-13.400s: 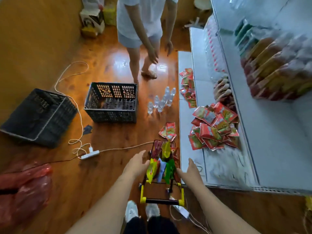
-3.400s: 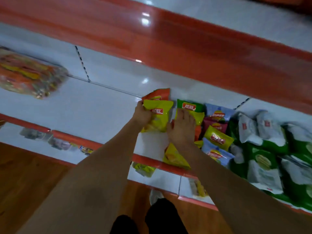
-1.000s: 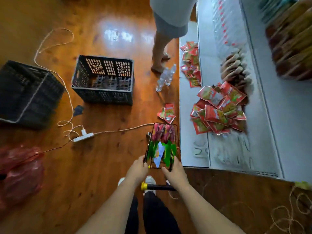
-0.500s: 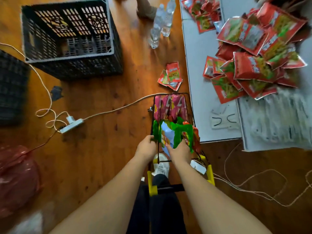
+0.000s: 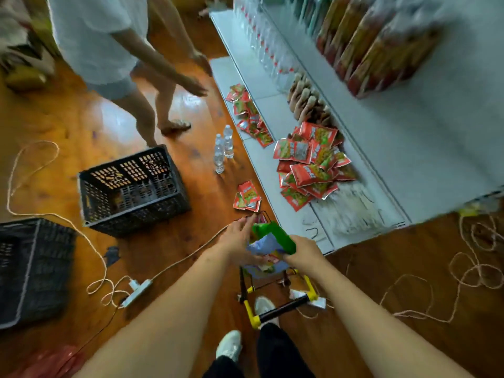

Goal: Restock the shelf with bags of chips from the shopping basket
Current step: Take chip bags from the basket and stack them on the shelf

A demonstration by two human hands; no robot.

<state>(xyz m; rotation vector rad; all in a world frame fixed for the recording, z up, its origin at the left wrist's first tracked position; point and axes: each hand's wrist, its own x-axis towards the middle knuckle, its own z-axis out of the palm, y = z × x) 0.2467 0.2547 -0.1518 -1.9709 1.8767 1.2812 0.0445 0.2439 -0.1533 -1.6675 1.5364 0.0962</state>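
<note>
The wire shopping basket (image 5: 246, 291) with yellow handle joints stands on the wooden floor below my arms. Above it, my right hand (image 5: 302, 255) grips a green chip bag (image 5: 274, 236). My left hand (image 5: 240, 242) holds a light-blue chip bag (image 5: 263, 248) against the green one, its upper fingers spread. Both bags are lifted above the basket and hide most of its contents. The white shelf (image 5: 409, 137) runs along the right, with red snack packets (image 5: 311, 162) heaped on its lowest level.
A black crate (image 5: 131, 189) and a second black crate (image 5: 30, 268) stand on the floor at left. A power strip (image 5: 136, 293) and cords trail across the boards. Water bottles (image 5: 222, 150) and loose red packets (image 5: 246, 196) lie near the shelf base. Another person (image 5: 109, 50) stands at the back.
Both hands have lifted a green and a blue bag up out of the basket. The view has tilted up, and the other person has stepped closer.
</note>
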